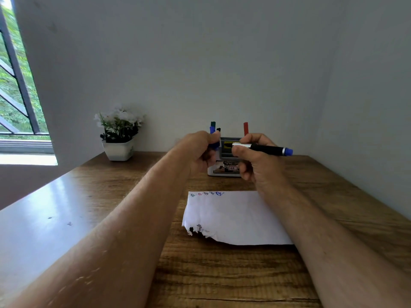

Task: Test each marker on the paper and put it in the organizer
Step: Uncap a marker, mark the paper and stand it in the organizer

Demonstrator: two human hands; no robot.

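**Marker and cap apart, above the organizer**

Both hands are raised over the far end of the bench (222, 274), just in front of the organizer (224, 170). The right hand (255, 161) grips a black-barrelled marker (264, 149) lying nearly level, its blue end out to the right and its silver end pointing left toward the other hand. The left hand (200, 150) is curled round something blue, most likely the marker's cap (214, 145), though the fingers hide most of it. The two pieces are close but not joined.

From where I stand, this looks like the capping or uncapping stage; I cannot tell which. The paper (235, 218) lies nearer the person, with a row of small coloured scribbles (208, 193) along its far edge, so several markers seem already tested. A green marker (213, 124), a blue marker (212, 130) and a red marker (245, 128) stand in the organizer.

If the marker is untested, the tip must come down to a free spot on the paper. If tested, the cap needs lining up squarely with the tip and pressing on before the marker drops into an open slot.
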